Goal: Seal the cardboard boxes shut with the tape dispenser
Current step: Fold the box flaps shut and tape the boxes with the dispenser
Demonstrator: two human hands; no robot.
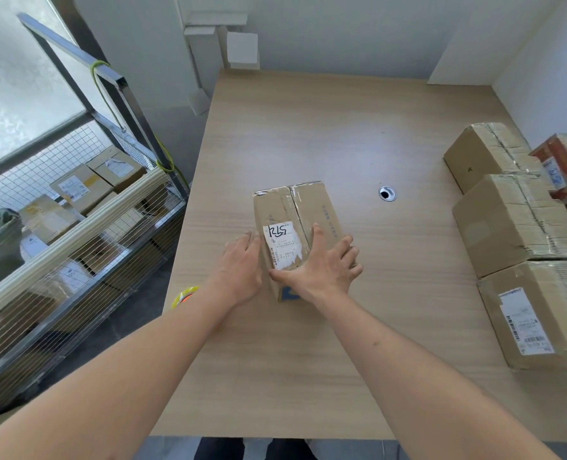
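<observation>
A small cardboard box point(292, 207) with a torn white label stands in the middle of the wooden table point(308, 127). Its two top flaps meet along a seam down the middle. My left hand point(242, 263) lies flat against the box's left side with straight fingers. Spread over the near right part of the top, my right hand point(322, 263) presses on the flaps, thumb across the label's lower edge. A yellow and orange tape dispenser point(184, 295) peeks out at the table's left edge, mostly hidden behind my left forearm.
Three taped cardboard boxes point(514, 224) line the table's right side, with a red-printed box point(564, 167) behind them. A cable hole point(387, 193) sits right of the small box. A wire-mesh cart point(76, 207) full of parcels stands left of the table.
</observation>
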